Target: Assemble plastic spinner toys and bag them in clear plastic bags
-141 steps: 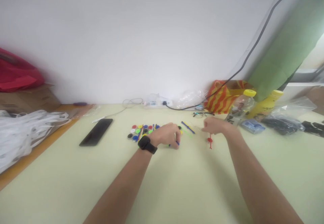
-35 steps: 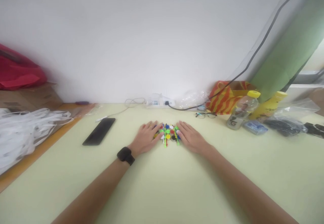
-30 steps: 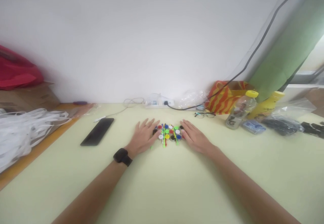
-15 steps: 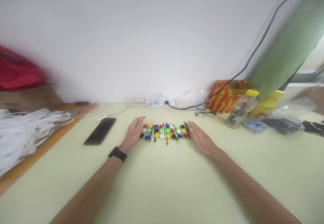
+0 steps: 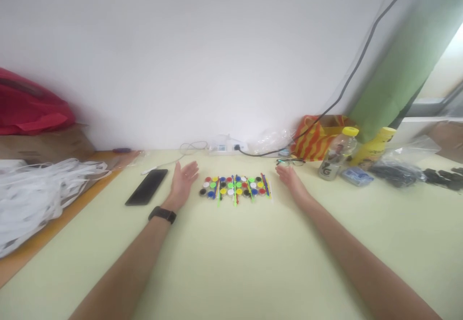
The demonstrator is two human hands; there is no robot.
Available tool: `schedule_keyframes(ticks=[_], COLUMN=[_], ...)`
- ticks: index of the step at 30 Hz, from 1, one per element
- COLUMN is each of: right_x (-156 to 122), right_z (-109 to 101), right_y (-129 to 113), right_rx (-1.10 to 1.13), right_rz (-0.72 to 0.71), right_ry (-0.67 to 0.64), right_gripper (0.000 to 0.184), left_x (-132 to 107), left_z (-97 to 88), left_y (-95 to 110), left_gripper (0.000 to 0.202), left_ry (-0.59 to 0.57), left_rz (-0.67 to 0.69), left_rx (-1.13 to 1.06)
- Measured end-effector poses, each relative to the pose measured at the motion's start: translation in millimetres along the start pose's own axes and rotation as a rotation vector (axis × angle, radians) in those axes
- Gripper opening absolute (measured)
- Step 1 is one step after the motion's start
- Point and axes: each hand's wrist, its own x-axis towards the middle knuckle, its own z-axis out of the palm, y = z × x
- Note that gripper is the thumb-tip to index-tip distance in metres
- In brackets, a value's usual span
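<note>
Several small round paint pots point(image 5: 230, 192) with red, yellow, blue, black, white and green lids stand in rows on the pale green table. Thin coloured sticks that look like small paintbrushes point(image 5: 266, 185) lie between and beside them, some bright green, others red, blue or yellow. To the left of the pots is my left hand point(image 5: 183, 182), open, palm turned inward, touching none of them; a black watch sits on that wrist. My right hand point(image 5: 291, 181) is open on the other side, a short gap from the rightmost brushes, fingers near the eyeglasses point(image 5: 290, 161).
A black phone point(image 5: 147, 187) lies left of my left hand. White straps point(image 5: 54, 199) heap at the far left. Behind the pots is a power strip point(image 5: 227, 146) with a dark cable. At right stand a striped bag point(image 5: 311, 139), a clear bottle point(image 5: 336, 156) and a yellow bottle point(image 5: 376, 146).
Both hands have moved outward, away from the ends of the paint pot rows, and their fingers have spread. The pots and brushes keep their arrangement. The view has shifted slightly.
</note>
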Motion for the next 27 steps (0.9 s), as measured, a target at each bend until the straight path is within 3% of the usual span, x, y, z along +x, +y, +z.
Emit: schedule_keyframes(ticks=[3,6,11,27], right_x=[8,8,10,8], right_z=[-9,-24,-42,-36], right_y=[-2,-6,-8,-6], right_rx=[0.076,0.368,0.761,0.839], right_rz=[0.018,0.097,0.200,0.212], right_ry=[0.041,0.046,0.101,0.087], right_gripper=[0.064,0.063,0.068,0.072], left_x=[3,3,4,4], left_z=[-3.8,-13.3,-27.9,-26.6], left_y=[1,5,5,3], left_gripper=[0.073,0.083,0.088,0.087], left_ry=[0.002,-0.043,0.069,0.031], left_rz=[-0.030,-0.035,-0.050,-0.079], left_rx=[-0.027,-0.186,-0.455,-0.525])
